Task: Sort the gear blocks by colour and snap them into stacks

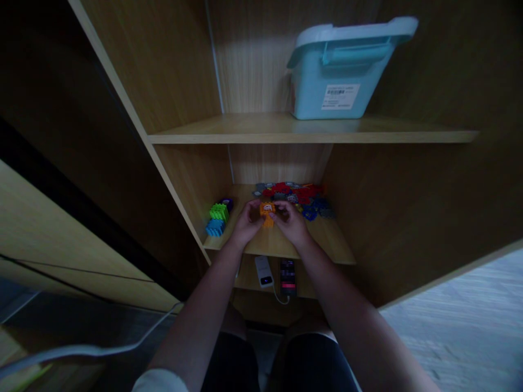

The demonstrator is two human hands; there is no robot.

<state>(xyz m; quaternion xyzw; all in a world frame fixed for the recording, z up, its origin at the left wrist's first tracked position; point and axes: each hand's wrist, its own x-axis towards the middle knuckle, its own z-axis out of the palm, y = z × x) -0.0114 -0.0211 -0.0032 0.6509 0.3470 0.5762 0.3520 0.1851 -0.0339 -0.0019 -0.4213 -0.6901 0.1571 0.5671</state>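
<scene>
Over the middle shelf, my left hand (249, 220) and my right hand (291, 220) grip an orange toy block (267, 213) from both sides. Its edges look toothed, and a white patch shows on its top. Fingers of each hand are bent around it, with the thumbs on the near side. To the left stand a lime-green toothed block (219, 213) and a blue toothed block (215, 227), with a dark purple piece (227, 204) behind them. Beyond my hands lies a spread of red pieces (300, 193), and dark blue pieces (311, 211) lie to the right.
A light-blue lidded bin (339, 71) stands on the upper shelf (245, 130). On the lower shelf are a white power bank (263, 271) and a phone (288, 277), joined by a cable. A white cord (122, 347) hangs at lower left. Wooden side walls flank the shelves.
</scene>
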